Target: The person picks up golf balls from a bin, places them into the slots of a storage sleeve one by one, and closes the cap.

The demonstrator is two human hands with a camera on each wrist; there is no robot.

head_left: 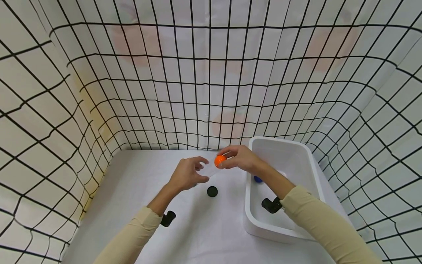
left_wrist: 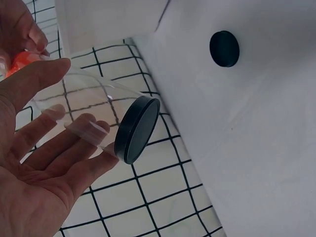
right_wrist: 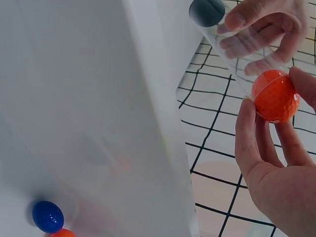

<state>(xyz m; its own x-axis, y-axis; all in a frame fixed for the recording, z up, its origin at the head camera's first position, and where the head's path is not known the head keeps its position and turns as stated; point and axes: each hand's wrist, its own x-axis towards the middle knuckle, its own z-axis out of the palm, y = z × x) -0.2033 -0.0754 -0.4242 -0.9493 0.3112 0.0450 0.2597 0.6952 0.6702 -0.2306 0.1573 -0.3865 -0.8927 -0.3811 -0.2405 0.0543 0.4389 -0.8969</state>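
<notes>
My left hand [head_left: 188, 174] holds a clear plastic tube [left_wrist: 91, 94], thumb on one side and fingers on the other. A black cap [left_wrist: 140, 133] covers one end of the tube. With thumb and fingertips my right hand [head_left: 242, 158] pinches an orange dimpled ball [right_wrist: 275, 96], which sits right at the tube's other end. The tube slants in the air above the white table. Below the hands a loose round black cap [head_left: 212, 191] lies on the tabletop.
At the right stands a white tub [head_left: 252, 220] under my right forearm. In it are a black elbow pipe fitting [head_left: 271, 205], a blue ball [right_wrist: 48, 216] and another orange ball [right_wrist: 63, 233]. A black fitting [head_left: 169, 218] lies beside my left wrist. Black netting [head_left: 211, 84] encloses the table.
</notes>
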